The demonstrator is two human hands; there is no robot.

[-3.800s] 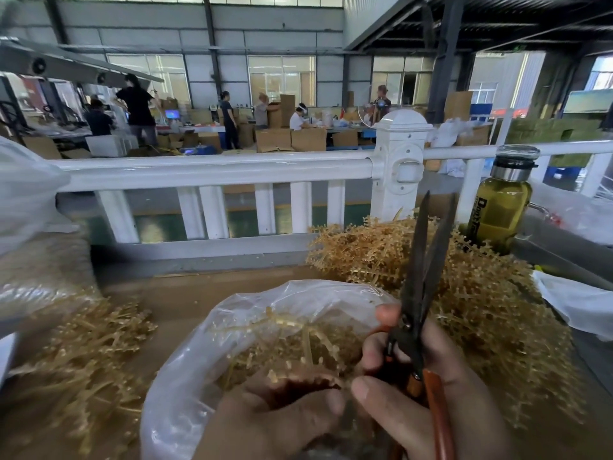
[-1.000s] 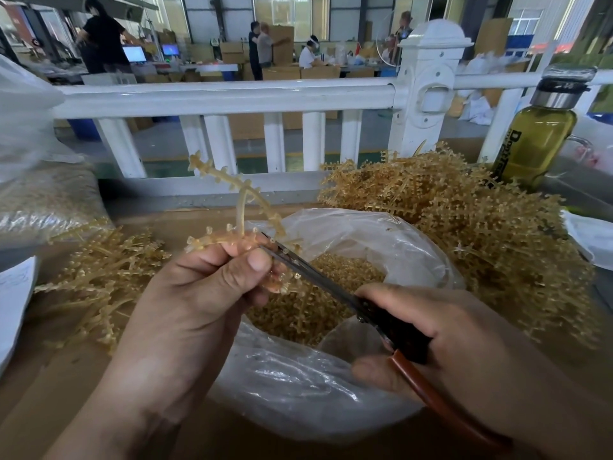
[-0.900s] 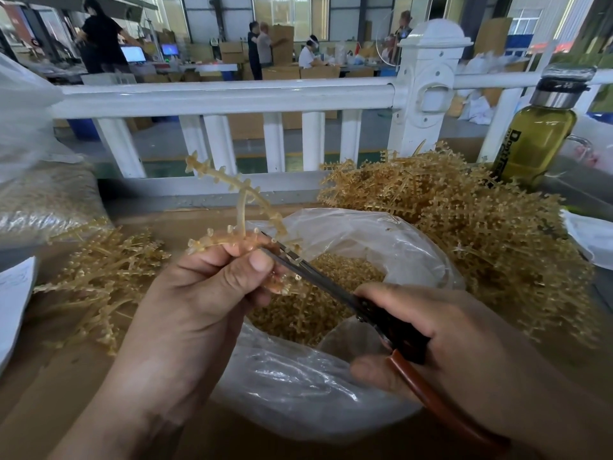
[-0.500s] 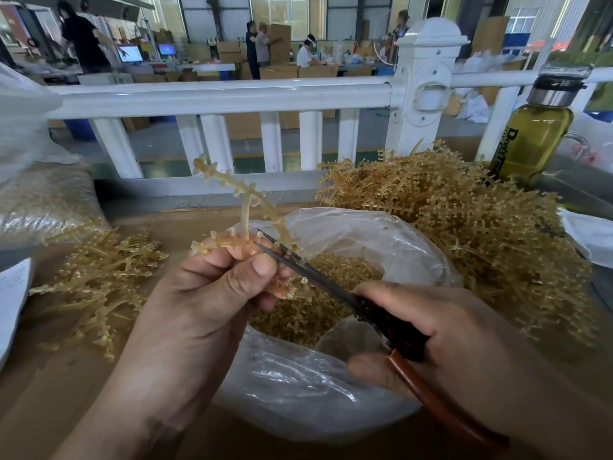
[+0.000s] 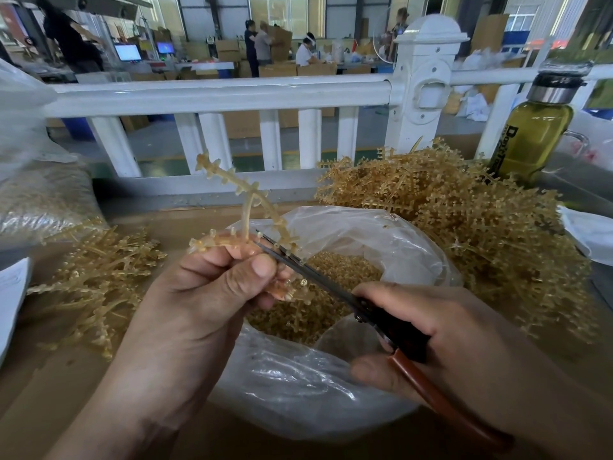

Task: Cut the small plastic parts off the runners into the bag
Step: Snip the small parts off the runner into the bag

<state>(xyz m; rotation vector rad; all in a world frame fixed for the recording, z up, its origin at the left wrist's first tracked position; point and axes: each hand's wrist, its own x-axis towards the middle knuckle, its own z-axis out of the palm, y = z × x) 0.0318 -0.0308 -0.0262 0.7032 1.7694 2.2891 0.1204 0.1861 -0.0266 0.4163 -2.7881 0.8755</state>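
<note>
My left hand (image 5: pixel 202 303) pinches a tan plastic runner (image 5: pixel 247 207) that sticks up over the open clear bag (image 5: pixel 331 393). Small tan cut parts (image 5: pixel 331 293) fill the bag's bottom. My right hand (image 5: pixel 441 340) grips scissors (image 5: pixel 318 277) with brown handles; the blades point up-left and lie against the runner just beside my left thumb. One small part hangs at the runner's lower end below the blades.
A big heap of uncut runners (image 5: pixel 464 220) lies right of the bag, a smaller heap of runners (image 5: pixel 99 277) left. A yellow-green bottle (image 5: pixel 530 137) stands at back right by a white railing (image 5: pixel 232 94). A filled plastic sack (image 5: pixel 36 194) and a paper sheet (image 5: pixel 10 293) sit at the left.
Since 3.8 s ago I took a runner from the bag area and brought the scissors down to it. In the last second the runner shifted slightly right; the blades stay at it.
</note>
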